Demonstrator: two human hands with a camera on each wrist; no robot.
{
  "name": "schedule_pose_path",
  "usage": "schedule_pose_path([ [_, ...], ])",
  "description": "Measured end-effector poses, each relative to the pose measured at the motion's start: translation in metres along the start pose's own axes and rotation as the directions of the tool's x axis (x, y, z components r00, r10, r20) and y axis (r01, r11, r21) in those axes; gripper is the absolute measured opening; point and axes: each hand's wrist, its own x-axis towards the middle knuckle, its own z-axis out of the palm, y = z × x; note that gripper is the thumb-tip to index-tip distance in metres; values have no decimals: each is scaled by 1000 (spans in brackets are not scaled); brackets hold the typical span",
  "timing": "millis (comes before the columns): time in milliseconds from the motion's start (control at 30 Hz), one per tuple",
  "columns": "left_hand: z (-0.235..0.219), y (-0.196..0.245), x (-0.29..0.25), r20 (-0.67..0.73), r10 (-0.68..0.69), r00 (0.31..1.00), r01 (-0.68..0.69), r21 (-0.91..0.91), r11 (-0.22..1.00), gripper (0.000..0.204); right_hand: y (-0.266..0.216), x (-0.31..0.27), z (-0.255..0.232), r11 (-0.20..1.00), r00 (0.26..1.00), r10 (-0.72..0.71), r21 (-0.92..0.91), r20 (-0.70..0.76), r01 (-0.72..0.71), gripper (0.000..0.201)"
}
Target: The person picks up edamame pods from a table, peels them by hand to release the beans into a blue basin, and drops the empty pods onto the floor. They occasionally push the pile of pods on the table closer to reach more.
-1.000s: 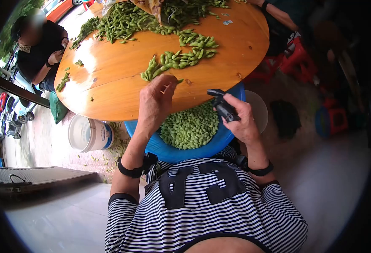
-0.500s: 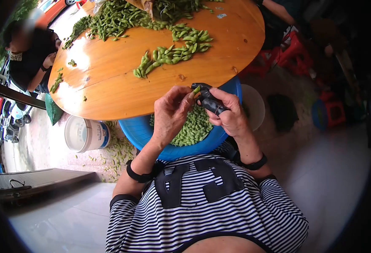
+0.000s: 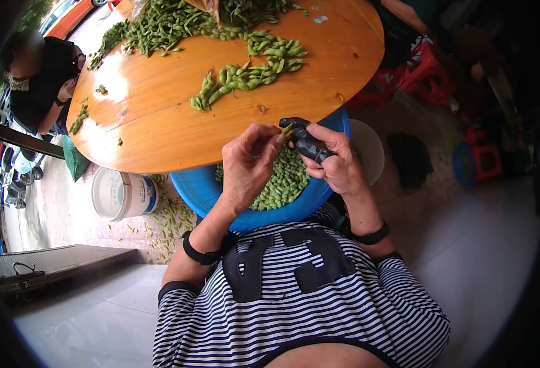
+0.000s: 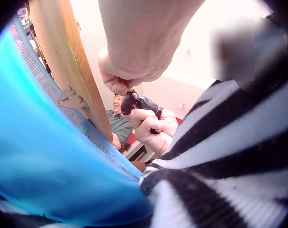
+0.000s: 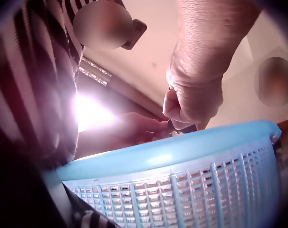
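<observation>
My left hand (image 3: 250,162) pinches a green soybean pod (image 3: 287,129) between thumb and fingers. Its end lies right at the head of a short black hand tool (image 3: 310,146), whose exact kind cannot be told. That tool is gripped in my right hand (image 3: 337,161), with the fingers curled round it. In the left wrist view the tool's rounded black head (image 4: 129,102) meets the left fingertips. Both hands are above a blue plastic basket (image 3: 190,190) in front of my striped shirt. Shelled green beans (image 3: 280,189) fill the basket's visible part, partly hidden by the left hand.
A row of pods (image 3: 251,76) lies on the wooden table (image 3: 153,135), with a large pod heap (image 3: 159,27) behind. A white bucket (image 3: 113,196) stands left, near scattered pods (image 3: 165,227). Another person (image 3: 43,86) sits at left; red stools (image 3: 426,80) stand at right.
My left hand has come from the table edge towards the right hand, bringing the pod to the black tool. Over the last half second both hands have stayed nearly still.
</observation>
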Motion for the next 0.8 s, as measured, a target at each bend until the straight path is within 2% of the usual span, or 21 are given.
schedule_pose_path([
  [33, 0, 2, 0, 31, -42, 999, 45, -106, 993, 8, 1, 0, -1, 1000, 1000, 1, 1, -1, -1, 35],
  [67, -3, 4, 0, 32, -43, 999, 46, -106, 993, 8, 2, 0, -3, 997, 1000, 1, 74, 19, -2, 36],
  [100, -8, 7, 3, 147, -170, 974, 208, -303, 930, 8, 2, 0, -5, 989, 999, -2, 147, 40, -4, 37],
  [133, -11, 9, 5, 284, -265, 922, 374, -464, 803, 8, 2, 0, -8, 989, 999, -2, 147, 38, -3, 37],
  [167, -13, 4, 7, 285, -265, 921, 374, -464, 803, 8, 2, 0, -10, 969, 992, -6, 247, 123, -25, 37],
  [200, -15, -2, 8, 385, -230, 894, 430, -590, 683, 9, 2, 1, -12, 938, 978, -18, 342, 208, -56, 36],
  [233, -15, -7, 9, 474, -176, 863, 487, -686, 540, 10, 1, 1, -13, 938, 978, -17, 342, 208, -56, 36],
  [300, -14, -7, 8, 470, -177, 865, 483, -683, 548, 11, 0, 1, -13, 952, 978, 24, 295, 209, -87, 35],
  [333, -13, -3, 7, 436, -245, 866, 491, -647, 583, 8, 1, -1, -13, 951, 978, 24, 295, 209, -87, 35],
  [367, -12, 2, 6, 398, -309, 864, 501, -609, 615, 6, 2, -2, -12, 977, 989, 5, 208, 149, -36, 35],
  [400, -10, 5, 4, 398, -310, 863, 501, -609, 615, 6, 3, -4, -10, 993, 996, -20, 116, 90, 10, 35],
  [433, -8, 8, 3, 334, -268, 904, 413, -514, 752, 7, 1, -5, -7, 993, 996, -21, 116, 89, 10, 35],
  [467, -5, 9, 2, 276, -212, 937, 313, -398, 863, 9, -3, -6, -1, 996, 998, -39, -76, 44, 43, 38],
  [500, -4, 7, 1, 275, -213, 937, 313, -399, 862, 9, -5, -7, 3, 962, 998, -65, -267, 4, 63, 40],
  [567, -3, 2, -1, 128, -185, 974, 207, -192, 959, 12, -3, -9, 6, 943, 994, -111, -315, -6, 104, 45],
  [633, -2, -1, -1, 104, -158, 982, 173, -154, 973, 10, -1, -8, 10, 805, 971, -238, -560, -2, 196, 46],
  [700, -1, -9, 0, 65, 20, 998, -27, 116, 993, 10, -2, -8, 14, 763, 960, -280, -607, -4, 220, 45],
  [733, -2, -7, 0, 65, 20, 998, -28, 116, 993, 10, -3, -8, 15, 718, 946, -323, -651, 0, 245, 44],
  [800, -6, 1, 2, 125, -115, 985, 91, 185, 979, 15, -1, -9, 15, 687, 941, -338, -682, 7, 252, 44],
])
